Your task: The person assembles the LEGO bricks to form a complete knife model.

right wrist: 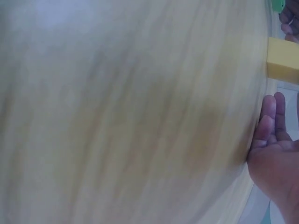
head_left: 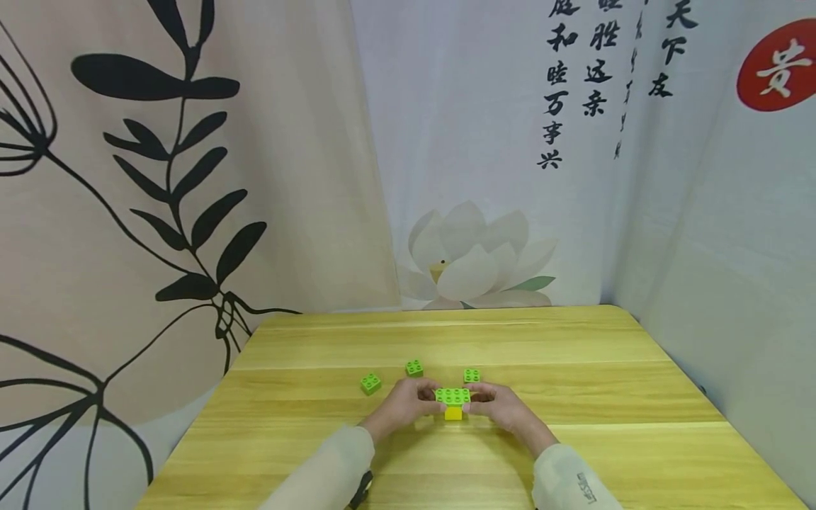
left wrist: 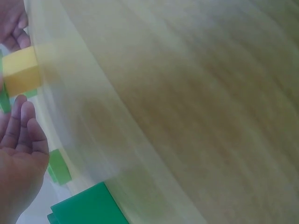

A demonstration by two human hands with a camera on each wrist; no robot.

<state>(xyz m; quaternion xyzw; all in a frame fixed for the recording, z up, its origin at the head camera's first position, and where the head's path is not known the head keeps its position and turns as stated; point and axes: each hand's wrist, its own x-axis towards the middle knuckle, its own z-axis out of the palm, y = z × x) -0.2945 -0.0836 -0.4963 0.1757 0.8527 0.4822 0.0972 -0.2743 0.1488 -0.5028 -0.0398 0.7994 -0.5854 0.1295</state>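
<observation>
A long green toy building brick [head_left: 452,397] sits across a smaller yellow brick [head_left: 453,413] on the table, wider than it on both sides. My left hand [head_left: 410,400] pinches the green brick's left end between thumb and fingers. At the opposite end, my right hand [head_left: 501,405] grips it in the same way. In the left wrist view the yellow brick [left wrist: 21,70] shows between both hands, with the left fingers [left wrist: 28,121] loosely bent below it. The right wrist view shows the yellow brick [right wrist: 283,60] just beyond my right hand [right wrist: 275,158]; the green top is mostly cut off there.
Three small green bricks lie on the wooden table [head_left: 605,368]: one to the left [head_left: 370,384], one behind my left hand [head_left: 414,367], one behind the joined bricks [head_left: 472,375]. A printed curtain [head_left: 306,177] hangs behind the table's far edge.
</observation>
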